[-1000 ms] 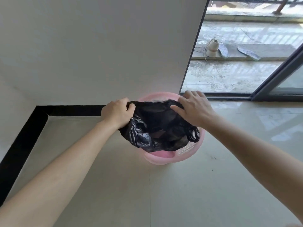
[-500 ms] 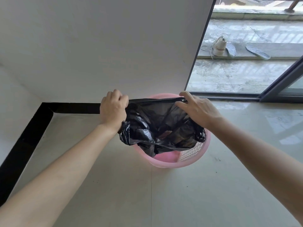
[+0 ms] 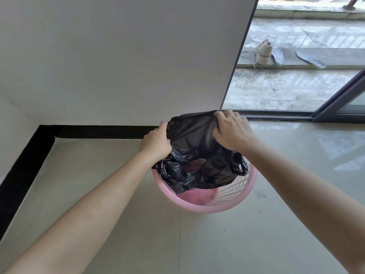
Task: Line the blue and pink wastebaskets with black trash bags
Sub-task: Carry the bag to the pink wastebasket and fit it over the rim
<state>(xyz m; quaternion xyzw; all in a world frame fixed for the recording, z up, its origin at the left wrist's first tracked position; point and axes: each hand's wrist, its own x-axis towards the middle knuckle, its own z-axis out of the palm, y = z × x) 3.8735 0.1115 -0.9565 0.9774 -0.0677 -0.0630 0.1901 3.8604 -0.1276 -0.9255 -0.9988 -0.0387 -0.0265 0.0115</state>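
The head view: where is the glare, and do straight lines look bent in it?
In the head view, bright daylight enters through the glass door and glares on the glossy floor tiles; the wide lens tilts the wall edge and door frame; the black trash bag between the left hand and right hand shows shiny highlights above the pink wastebasket; focus is sharp.

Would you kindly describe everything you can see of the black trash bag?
The black trash bag is thin, glossy, crinkled plastic. Its far edge is pulled taut between the left hand and the right hand, both gripping it above the pink wastebasket. The rest sags crumpled into the basket, the mouth partly open, with a handle loop drooping over the right rim. The near rim and part of the inside are still uncovered.
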